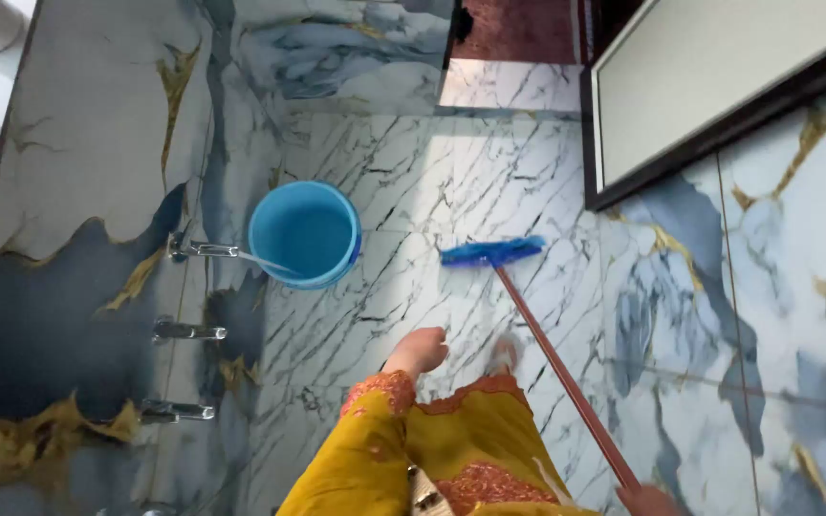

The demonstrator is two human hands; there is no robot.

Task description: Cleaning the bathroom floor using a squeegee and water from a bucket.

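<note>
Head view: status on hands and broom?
Right hand grips broom handle, blue head on marble floor. Left hand free. Blue bucket beside, apart.

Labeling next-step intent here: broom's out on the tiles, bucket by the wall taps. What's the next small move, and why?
Probably a short pull of the broom head back toward the feet. The right hand grips the top of the red handle, the blue head lies flat at full reach on the marble floor, and the left hand is free. The blue bucket stands aside, out of that path.

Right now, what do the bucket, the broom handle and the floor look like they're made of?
Bucket: likely plastic, smooth matte blue, evenly coloured. Broom handle: reddish-brown, wood or coated metal, can't tell which. Floor: glossy white tiles with dark marble veining and grout lines, reflecting light.
</note>
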